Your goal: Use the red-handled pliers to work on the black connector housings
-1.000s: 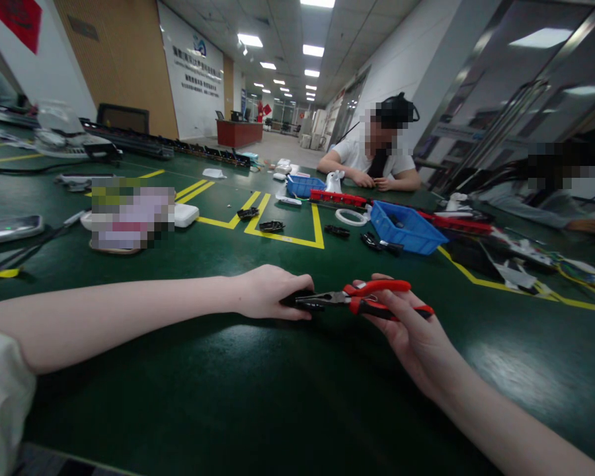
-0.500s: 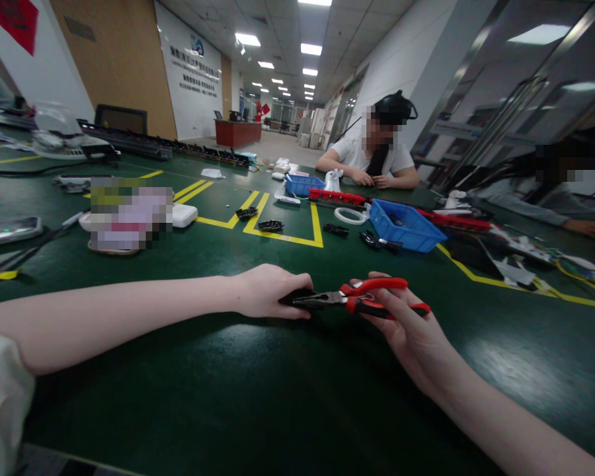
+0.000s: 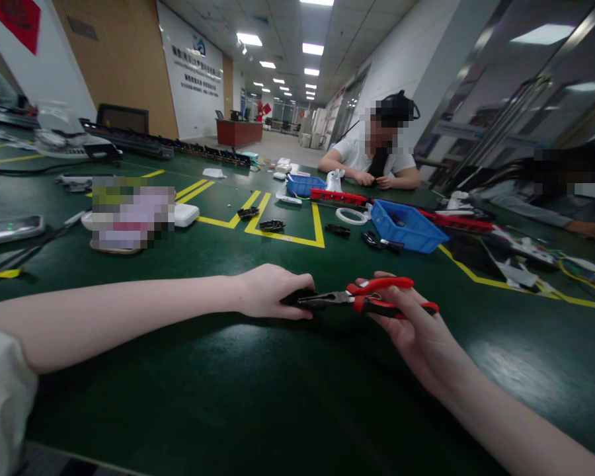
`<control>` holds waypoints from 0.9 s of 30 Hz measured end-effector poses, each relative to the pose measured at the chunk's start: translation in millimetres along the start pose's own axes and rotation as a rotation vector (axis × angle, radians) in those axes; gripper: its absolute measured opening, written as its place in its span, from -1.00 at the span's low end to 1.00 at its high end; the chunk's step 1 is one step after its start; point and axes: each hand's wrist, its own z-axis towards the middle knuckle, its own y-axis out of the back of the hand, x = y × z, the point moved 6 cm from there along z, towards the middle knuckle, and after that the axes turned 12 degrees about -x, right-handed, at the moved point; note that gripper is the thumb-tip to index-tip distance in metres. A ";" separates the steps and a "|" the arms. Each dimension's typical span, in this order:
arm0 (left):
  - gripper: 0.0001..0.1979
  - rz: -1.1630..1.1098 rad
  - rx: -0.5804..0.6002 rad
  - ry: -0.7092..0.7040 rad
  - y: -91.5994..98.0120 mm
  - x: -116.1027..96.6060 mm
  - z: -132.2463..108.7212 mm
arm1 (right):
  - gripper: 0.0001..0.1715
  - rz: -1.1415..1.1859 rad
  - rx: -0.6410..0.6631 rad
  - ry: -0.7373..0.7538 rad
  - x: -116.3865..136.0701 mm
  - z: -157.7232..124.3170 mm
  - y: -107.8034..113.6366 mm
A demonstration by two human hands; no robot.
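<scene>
My left hand (image 3: pixel 272 291) is closed around a small black part (image 3: pixel 297 299), most of which the fingers hide. A pair of needle-nose pliers (image 3: pixel 384 285) with red and black handles lies in my right hand (image 3: pixel 414 317), thumb and fingers wrapped on the handles. The pliers' jaws point left and reach the black part at my left fingertips. Whether they grip it or only touch it, I cannot tell. Beyond my hands, several similar black pieces (image 3: pixel 272 225) are scattered on the green table (image 3: pixel 258 390).
A blue bin (image 3: pixel 409 228) stands right of centre, near a white ring (image 3: pixel 352 215) and a red strip (image 3: pixel 344 197). A phone (image 3: pixel 129 221) and a white case (image 3: pixel 184 214) lie at left. Across the table sits a person (image 3: pixel 377 155); another is at far right.
The pliers and my right hand have shifted slightly to the right. My left hand stays almost in place, still holding the black part.
</scene>
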 end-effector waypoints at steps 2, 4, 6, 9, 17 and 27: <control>-0.67 -0.013 0.006 0.003 0.6 -0.6 0.1 | -0.50 0.014 -0.011 -0.013 -0.3 -0.2 -0.5; -0.68 -0.019 0.011 0.011 1.0 -0.6 0.1 | -0.50 0.027 -0.022 -0.026 -1.0 -0.3 -0.6; -0.68 -0.024 0.018 0.019 1.1 -0.5 0.0 | -0.52 0.035 -0.030 -0.033 -1.6 0.0 -0.2; -0.69 -0.035 0.020 0.019 1.0 -0.3 -0.4 | -0.56 0.034 -0.032 -0.038 -2.1 1.0 0.3; -0.69 -0.028 0.003 0.007 1.0 0.0 -0.5 | -0.59 -0.008 -0.058 0.007 2.3 0.4 1.4; -0.69 -0.036 0.001 0.022 2.0 -0.9 -0.7 | -0.74 0.000 -0.091 0.103 22.1 7.4 14.4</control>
